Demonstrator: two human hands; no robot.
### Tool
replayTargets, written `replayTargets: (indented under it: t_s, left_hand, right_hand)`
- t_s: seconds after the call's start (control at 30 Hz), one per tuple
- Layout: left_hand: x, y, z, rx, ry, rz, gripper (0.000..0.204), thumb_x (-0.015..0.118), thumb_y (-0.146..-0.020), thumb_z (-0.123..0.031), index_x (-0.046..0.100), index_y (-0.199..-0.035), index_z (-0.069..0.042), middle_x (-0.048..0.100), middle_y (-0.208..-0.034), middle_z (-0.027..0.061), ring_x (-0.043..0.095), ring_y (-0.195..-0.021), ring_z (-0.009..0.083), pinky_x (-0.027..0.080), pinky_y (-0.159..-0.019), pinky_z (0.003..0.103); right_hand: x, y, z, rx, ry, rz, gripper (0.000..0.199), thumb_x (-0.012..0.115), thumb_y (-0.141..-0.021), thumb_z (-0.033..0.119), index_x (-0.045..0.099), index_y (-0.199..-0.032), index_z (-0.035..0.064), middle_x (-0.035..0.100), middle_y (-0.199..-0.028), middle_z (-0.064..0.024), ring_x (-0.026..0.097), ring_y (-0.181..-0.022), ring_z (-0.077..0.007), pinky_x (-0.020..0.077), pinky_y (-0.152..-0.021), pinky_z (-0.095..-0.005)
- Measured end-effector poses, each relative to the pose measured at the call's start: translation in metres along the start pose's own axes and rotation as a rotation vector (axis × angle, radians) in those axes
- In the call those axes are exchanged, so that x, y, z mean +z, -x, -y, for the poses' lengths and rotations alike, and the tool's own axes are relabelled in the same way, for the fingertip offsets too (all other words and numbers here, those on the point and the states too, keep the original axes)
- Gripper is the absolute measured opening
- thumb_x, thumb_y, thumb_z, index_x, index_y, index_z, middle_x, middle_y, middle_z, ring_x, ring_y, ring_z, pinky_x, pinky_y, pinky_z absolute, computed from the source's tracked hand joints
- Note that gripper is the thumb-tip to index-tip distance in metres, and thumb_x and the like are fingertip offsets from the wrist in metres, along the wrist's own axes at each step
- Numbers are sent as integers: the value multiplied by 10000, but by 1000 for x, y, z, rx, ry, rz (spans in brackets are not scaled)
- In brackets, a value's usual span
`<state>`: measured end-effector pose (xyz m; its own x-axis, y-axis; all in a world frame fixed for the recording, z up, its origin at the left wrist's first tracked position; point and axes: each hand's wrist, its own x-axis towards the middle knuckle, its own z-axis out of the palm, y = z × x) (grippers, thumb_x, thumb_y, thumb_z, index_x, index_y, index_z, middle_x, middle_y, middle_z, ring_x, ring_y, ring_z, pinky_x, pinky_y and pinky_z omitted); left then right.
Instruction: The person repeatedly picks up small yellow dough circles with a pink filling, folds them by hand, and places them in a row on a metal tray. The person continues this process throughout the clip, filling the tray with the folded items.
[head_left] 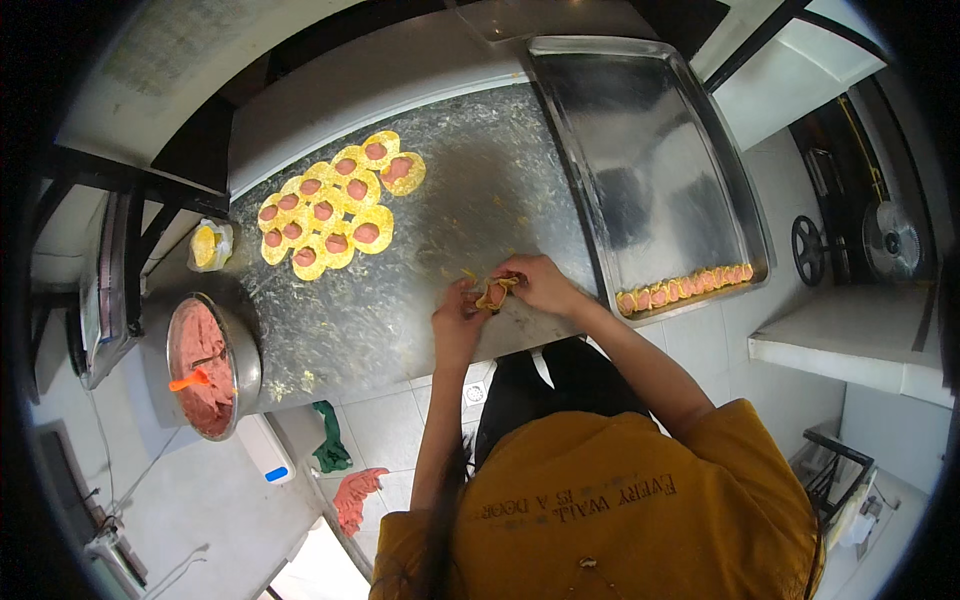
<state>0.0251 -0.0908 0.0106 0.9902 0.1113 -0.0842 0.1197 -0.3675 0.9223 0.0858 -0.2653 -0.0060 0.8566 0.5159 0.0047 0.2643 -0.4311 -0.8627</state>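
**Here, both hands pinch one dumpling**

Head view: the left hand (458, 318) and right hand (540, 283) close together on a yellow dumpling (493, 293) at the counter (470, 190) edge, fingers hiding its filling. Folded dumplings (685, 288) line the tray (650, 150).

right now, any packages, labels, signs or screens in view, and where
Small packet: on the steel table's left edge, beside the filled wrappers; clear wrap, yellow inside.
Flat panel: far left past the table, standing on edge; grey, whether it is a screen cannot be told.
Shirt print: on the mustard shirt, bottom centre; dark lettering.
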Motion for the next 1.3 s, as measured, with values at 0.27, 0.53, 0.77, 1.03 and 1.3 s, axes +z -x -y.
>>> replayTargets:
  t_s: [0.27,0.53,0.77,1.03,1.3]
  left_hand:
    - [5,3,11,152,-188,118,282,708,-670,-44,638,-943,-32,641,-854,134,646,-724,237,522,-648,309]
    - [12,-3,4,227,-325,75,184,700,-671,-19,621,-836,-20,628,-847,136,645,-723,236,530,-632,313]
    - [8,-1,-3,71,-152,145,273,690,-689,-7,575,-937,-4,640,-744,130,662,-698,236,523,-617,319]
    - [8,0,-11,107,-361,175,285,665,-681,4,615,-960,-14,644,-787,135,650,-707,265,525,-633,329]
    - [8,-4,8,210,-240,189,267,693,-672,-29,634,-933,-26,642,-839,143,644,-731,248,519,-665,327]
  right_hand:
    - [6,17,15,-118,168,-3,357,647,-663,11,561,-1008,46,562,-997,-130,542,-951,-315,453,-809,-374]
    - [4,18,7,-131,279,-20,285,629,-671,7,575,-950,35,560,-957,-123,540,-919,-319,450,-788,-395]
    - [5,17,6,-125,160,-26,293,623,-642,-21,581,-927,29,553,-924,-137,546,-901,-331,455,-769,-396]
    - [12,23,11,-53,183,-32,244,584,-663,-11,582,-905,10,550,-898,-156,539,-885,-350,446,-753,-419]
    - [12,23,9,-49,219,-34,212,576,-655,17,595,-866,7,563,-891,-166,552,-855,-351,444,-740,-425]
